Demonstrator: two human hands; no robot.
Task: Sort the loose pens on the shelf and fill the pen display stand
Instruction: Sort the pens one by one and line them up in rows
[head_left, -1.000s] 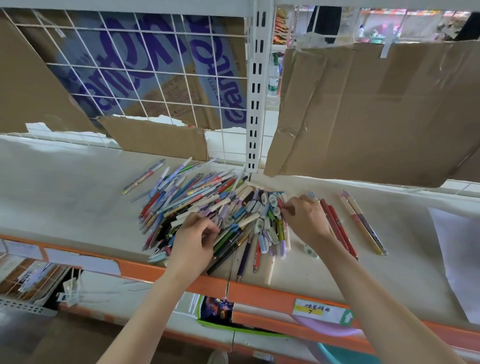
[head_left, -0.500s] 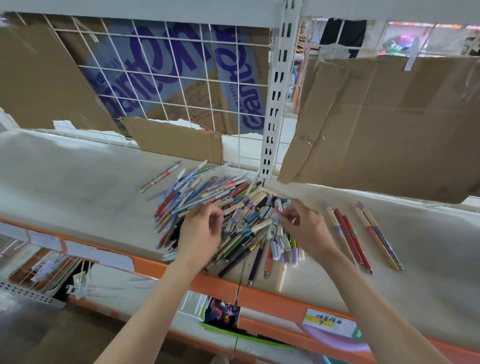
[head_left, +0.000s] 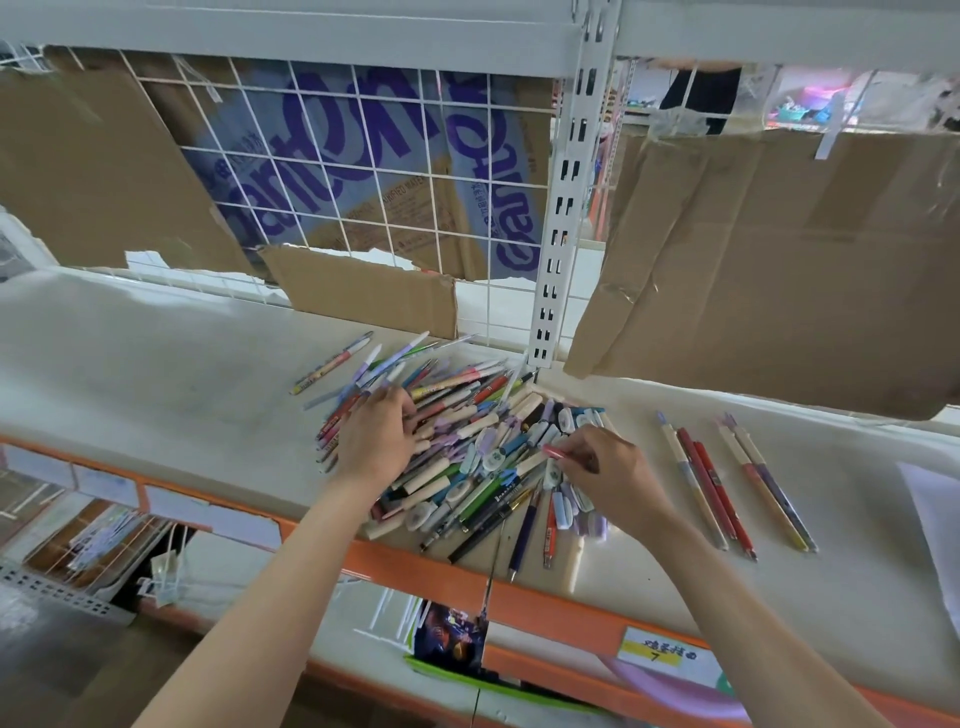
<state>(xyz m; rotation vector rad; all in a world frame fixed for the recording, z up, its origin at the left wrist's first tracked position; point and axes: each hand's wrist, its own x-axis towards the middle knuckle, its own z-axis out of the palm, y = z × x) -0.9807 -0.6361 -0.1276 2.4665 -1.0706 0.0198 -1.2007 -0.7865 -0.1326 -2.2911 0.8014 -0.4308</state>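
Right hand (head_left: 605, 470) fingers pinch pink pen (head_left: 555, 451); left hand (head_left: 376, 434) fingers spread flat on pen pile (head_left: 467, 452). Pens light, stiff, slippery; grip mid-barrel.

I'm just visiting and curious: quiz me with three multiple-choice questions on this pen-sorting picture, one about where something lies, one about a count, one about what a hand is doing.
1. Where do the sorted pens lie relative to the pen pile?
A. to its right
B. to its left
C. on top of it

2. How many pens are set apart there?
A. two
B. five
C. nine

3. What is the right hand doing?
A. resting flat on the shelf
B. pinching a pink pen
C. holding cardboard

Answers: 1 A, they lie in a row right of the heap; 2 B, a group of three and a pair; 3 B, its fingertips close on the pink barrel over the pile.
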